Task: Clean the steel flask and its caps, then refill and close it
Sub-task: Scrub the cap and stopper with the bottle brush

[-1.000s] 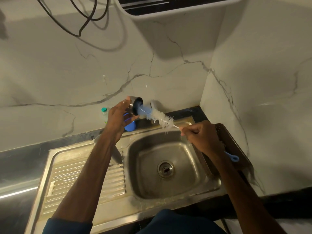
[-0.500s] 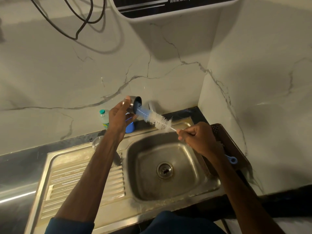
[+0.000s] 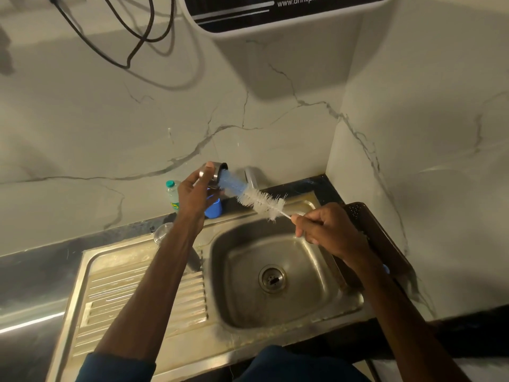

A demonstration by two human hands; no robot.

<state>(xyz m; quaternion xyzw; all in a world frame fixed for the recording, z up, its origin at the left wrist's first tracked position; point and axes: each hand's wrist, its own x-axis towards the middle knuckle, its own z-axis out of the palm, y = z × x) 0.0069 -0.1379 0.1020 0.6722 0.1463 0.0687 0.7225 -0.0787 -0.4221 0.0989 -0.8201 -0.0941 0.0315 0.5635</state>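
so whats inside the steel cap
The brush has its blue end in the cap; its white bristles are outside. The cap's bottom is hidden.

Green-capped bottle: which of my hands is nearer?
Left. The left hand, holding a steel cap, is just right of the bottle; the right hand, gripping the brush, is farther right over the sink.

This is a home kitchen: a stainless-steel sink (image 3: 355,304) with a ribbed drainboard (image 3: 143,293) and a tap (image 3: 251,176) sits in a dark countertop (image 3: 33,271) below marble-patterned walls (image 3: 82,119) and a wall-mounted water purifier (image 3: 275,20).
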